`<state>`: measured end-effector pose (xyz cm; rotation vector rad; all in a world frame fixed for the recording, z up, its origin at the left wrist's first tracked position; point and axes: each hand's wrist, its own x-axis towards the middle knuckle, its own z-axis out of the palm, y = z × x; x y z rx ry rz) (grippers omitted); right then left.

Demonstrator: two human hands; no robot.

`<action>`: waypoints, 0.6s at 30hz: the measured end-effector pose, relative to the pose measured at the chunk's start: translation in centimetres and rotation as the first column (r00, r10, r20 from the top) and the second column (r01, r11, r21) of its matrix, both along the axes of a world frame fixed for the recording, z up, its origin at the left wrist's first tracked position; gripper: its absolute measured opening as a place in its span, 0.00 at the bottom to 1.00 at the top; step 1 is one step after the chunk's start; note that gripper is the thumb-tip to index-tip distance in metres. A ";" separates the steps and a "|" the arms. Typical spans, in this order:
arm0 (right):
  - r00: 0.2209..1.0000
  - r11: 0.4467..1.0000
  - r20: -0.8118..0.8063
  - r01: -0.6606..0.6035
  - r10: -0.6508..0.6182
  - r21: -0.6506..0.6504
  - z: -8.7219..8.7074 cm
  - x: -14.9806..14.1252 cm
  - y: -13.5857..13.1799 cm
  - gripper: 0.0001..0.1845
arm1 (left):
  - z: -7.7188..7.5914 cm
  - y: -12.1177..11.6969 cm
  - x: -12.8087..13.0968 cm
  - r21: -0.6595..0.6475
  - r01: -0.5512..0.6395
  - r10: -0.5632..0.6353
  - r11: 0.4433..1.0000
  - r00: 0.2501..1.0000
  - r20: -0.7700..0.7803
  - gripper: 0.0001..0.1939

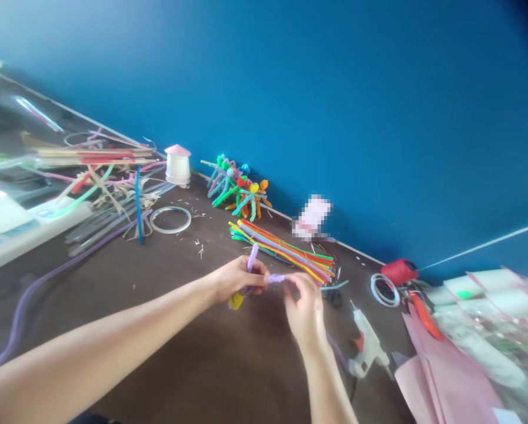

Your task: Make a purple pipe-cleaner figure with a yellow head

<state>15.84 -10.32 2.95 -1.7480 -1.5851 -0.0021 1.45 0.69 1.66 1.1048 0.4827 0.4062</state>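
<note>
The brown table (228, 359) spreads wide at the bottom middle, its back edge along the blue wall (334, 106), and mid-frame the left hand (239, 278) pinches fuzzy purple sticks (276, 278), one pointing up, one pointing sideways to the right hand (303, 306), whose grip I can't tell, while a pink-topped white tub (177, 168), upper left, hides its insides.

Your left grip (241, 278) covers part of the purple stem (253, 257) and of the yellow piece (236, 301) below it; you can't see whether they join. Beyond your right grip (305, 306), the card (313, 215) is pixelated past reading. Far right of it, the packets (484, 335) blur off the edge, and the pink paper (449, 380) is cut off below.
</note>
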 end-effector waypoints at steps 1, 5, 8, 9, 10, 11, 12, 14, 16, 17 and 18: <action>0.994 0.993 0.076 0.066 -0.074 0.102 0.0 -0.1 -0.2 0.07 | -0.2 0.0 0.1 -0.098 -0.051 0.054 0.994 0.998 0.029 0.07; 0.991 0.937 0.074 0.076 -0.108 0.341 -0.1 -1.1 -0.7 0.07 | -0.7 0.4 0.1 -0.362 -0.120 0.175 0.925 0.977 0.123 0.07; 0.972 0.988 -0.228 -0.019 0.054 0.152 -0.8 -1.7 -0.3 0.07 | -0.8 0.4 0.1 -0.407 -0.110 0.163 0.907 0.982 0.098 0.06; 0.924 0.996 -0.374 -0.061 0.080 0.062 -1.1 -1.9 0.1 0.09 | -0.9 0.2 0.2 -0.403 -0.083 0.134 0.912 0.986 0.101 0.06; 0.849 0.993 -0.519 -0.115 0.094 -0.008 -1.4 -2.0 0.4 0.10 | -1.0 0.0 0.2 -0.395 -0.040 0.091 0.918 0.990 0.111 0.06; 0.756 0.982 -0.645 -0.182 0.111 -0.045 -1.7 -2.1 0.7 0.12 | -1.0 -0.3 0.2 -0.390 0.007 0.046 0.921 0.991 0.126 0.06; 0.654 0.971 -0.746 -0.235 0.127 -0.040 -1.9 -2.1 1.0 0.14 | -1.2 -0.5 0.3 -0.387 0.038 0.014 0.921 0.992 0.129 0.06; 0.475 0.957 -0.864 -0.288 0.166 0.025 -2.2 -2.1 1.3 0.17 | -1.4 -1.0 0.4 -0.404 0.095 -0.042 0.910 0.990 0.138 0.05; 0.383 0.957 -0.904 -0.277 0.188 0.082 -2.2 -2.0 1.3 0.18 | -1.6 -1.2 0.5 -0.429 0.134 -0.078 0.893 0.986 0.147 0.05; 0.374 0.959 -0.908 -0.270 0.192 0.091 -2.1 -2.0 1.2 0.17 | -1.7 -1.3 0.5 -0.439 0.143 -0.085 0.887 0.985 0.149 0.05; 0.383 0.959 -0.903 -0.268 0.192 0.091 -2.1 -1.9 1.2 0.15 | -1.7 -1.3 0.5 -0.447 0.141 -0.084 0.884 0.986 0.145 0.06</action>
